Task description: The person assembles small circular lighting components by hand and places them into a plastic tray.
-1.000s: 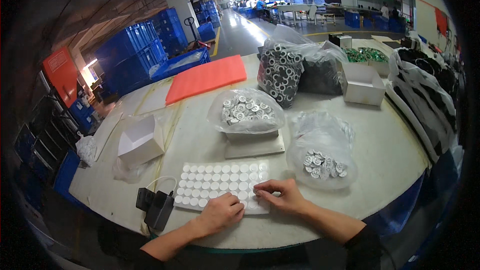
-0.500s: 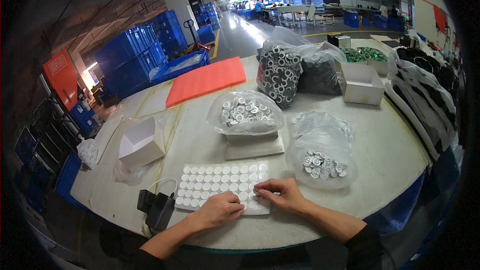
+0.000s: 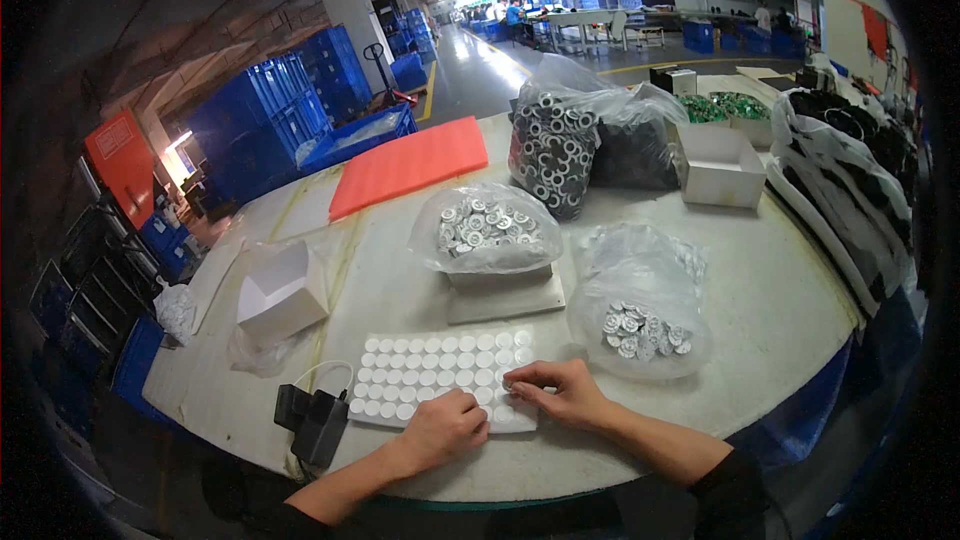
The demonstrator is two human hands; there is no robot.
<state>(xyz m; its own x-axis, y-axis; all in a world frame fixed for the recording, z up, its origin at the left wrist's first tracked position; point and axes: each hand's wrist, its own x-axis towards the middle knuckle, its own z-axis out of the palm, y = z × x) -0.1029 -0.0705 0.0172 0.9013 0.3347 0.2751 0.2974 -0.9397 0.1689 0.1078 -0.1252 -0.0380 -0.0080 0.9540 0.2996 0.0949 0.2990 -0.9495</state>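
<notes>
A white tray (image 3: 400,423) with rows of round white discs lies in front of me on the table. At its right side my right hand (image 3: 565,392) pinches a small round silver disc (image 3: 508,385) between thumb and fingertips, over the rightmost column. My left hand (image 3: 445,430) rests on the near edge of the tray, its fingers curled closed. Whatever those fingers hold, if anything, is hidden. Beyond the tray an open plastic bag (image 3: 430,245) of silver metal discs (image 3: 485,223) sits on a metal scale-like block (image 3: 505,300). Another bag (image 3: 640,280) of such discs lies to the right.
A black power adapter (image 3: 322,427) with a white cable stands left of the tray. White open boxes (image 3: 285,290) lie left and far right. Farther back are a red foam sheet (image 3: 408,165), a bag of ring-shaped parts (image 3: 553,155) and green circuit boards (image 3: 740,105). Blue crates (image 3: 250,130) stand beyond.
The view has shifted slightly. Both hands stay at nearly the same places on the tray, with the right hand still pinching the small disc.
</notes>
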